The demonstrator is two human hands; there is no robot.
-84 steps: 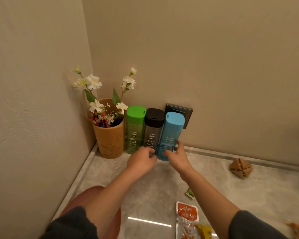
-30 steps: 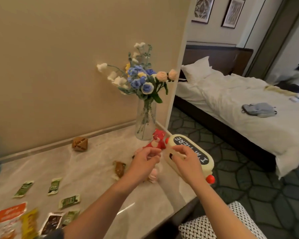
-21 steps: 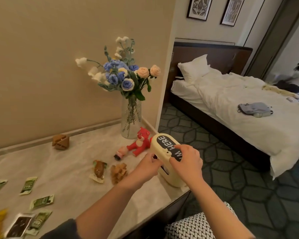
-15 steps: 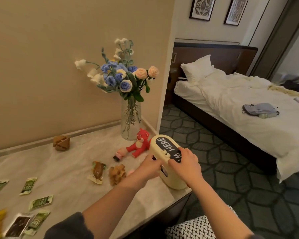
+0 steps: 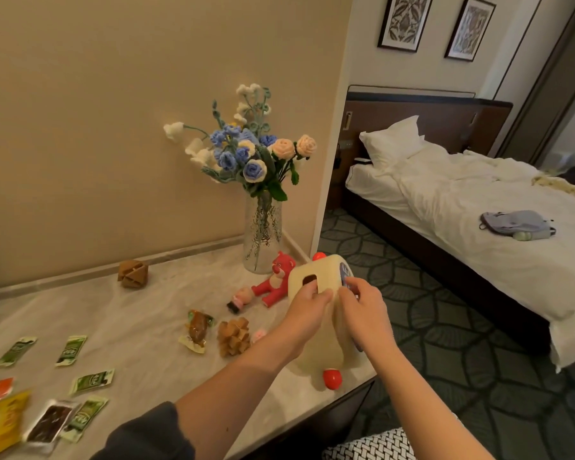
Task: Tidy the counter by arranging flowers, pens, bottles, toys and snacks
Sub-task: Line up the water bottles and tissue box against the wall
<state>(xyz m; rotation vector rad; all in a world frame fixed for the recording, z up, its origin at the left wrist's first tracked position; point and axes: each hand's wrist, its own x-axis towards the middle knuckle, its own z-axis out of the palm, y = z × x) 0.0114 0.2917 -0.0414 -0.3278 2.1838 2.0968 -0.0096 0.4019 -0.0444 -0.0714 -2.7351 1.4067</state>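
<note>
A cream toy (image 5: 316, 327) with red knobs stands on end at the counter's (image 5: 140, 313) right edge. My left hand (image 5: 307, 302) grips its upper side near a dark slot, and my right hand (image 5: 362, 310) grips the face with the dark label. A red bear figure (image 5: 276, 277) and a small pink figure (image 5: 241, 295) lie just behind it. A glass vase of knitted flowers (image 5: 263, 237) stands in the corner. Two wooden puzzles (image 5: 233, 336) (image 5: 132, 273) sit on the counter.
Green snack sachets (image 5: 70, 350), a wrapped brown snack (image 5: 198, 330) and orange and yellow packets (image 5: 0, 413) lie across the left of the counter. The counter's edge drops off right beside the toy. A bed (image 5: 462, 220) stands beyond, across patterned carpet.
I turned from the bottles in the left corner to the right end, took hold of the cream toy with both hands and turned it, so its label now faces right.
</note>
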